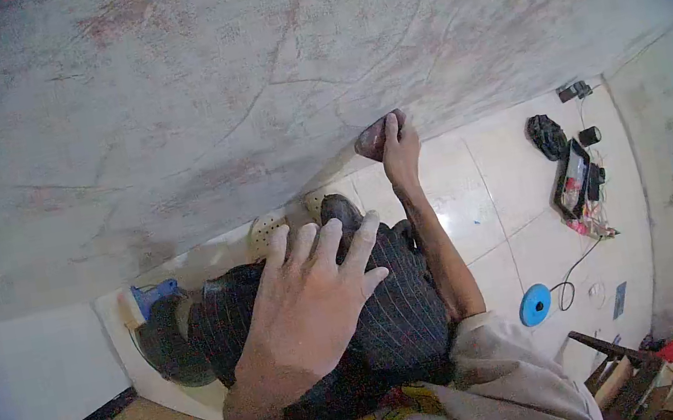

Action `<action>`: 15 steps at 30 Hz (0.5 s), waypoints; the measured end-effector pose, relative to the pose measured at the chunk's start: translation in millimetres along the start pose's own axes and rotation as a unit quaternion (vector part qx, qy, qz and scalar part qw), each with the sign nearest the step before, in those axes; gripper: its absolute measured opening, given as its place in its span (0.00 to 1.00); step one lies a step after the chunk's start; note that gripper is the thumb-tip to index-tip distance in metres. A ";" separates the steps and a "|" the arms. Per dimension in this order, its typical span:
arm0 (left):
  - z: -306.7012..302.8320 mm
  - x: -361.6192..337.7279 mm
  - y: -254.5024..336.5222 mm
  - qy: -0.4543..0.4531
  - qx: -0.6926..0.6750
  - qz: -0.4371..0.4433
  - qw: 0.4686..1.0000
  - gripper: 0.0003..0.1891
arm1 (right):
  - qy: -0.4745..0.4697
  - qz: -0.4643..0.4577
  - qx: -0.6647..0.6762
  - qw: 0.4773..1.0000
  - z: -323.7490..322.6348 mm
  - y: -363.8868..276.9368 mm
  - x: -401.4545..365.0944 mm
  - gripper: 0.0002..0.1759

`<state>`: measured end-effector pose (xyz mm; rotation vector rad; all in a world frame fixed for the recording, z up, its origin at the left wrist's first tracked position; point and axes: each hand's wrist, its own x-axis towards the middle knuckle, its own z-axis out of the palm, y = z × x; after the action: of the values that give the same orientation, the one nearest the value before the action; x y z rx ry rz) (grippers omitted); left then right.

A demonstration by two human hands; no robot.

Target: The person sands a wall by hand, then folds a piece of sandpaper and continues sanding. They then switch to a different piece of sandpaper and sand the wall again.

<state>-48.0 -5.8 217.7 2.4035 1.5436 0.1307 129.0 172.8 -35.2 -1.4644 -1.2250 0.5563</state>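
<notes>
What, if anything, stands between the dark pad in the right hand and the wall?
Nothing visible does. The right hand holds the dark pad against the grey wall, no gap showing. The left hand rests on the knee, clear of it.

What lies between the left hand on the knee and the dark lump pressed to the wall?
The head view shows a dark rounded shape beyond the left hand, too unclear to name, then a strip of pale floor tile before the lump.
</notes>
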 end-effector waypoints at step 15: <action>-2.3 -0.1 4.0 -0.002 -0.003 0.004 1.000 0.30 | 0.011 0.057 -0.005 0.998 -19.3 -65.8 -7.3 0.17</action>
<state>-45.1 -7.0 221.0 2.4045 1.5292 0.1313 117.7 149.6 28.8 -1.5516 -1.1333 0.6111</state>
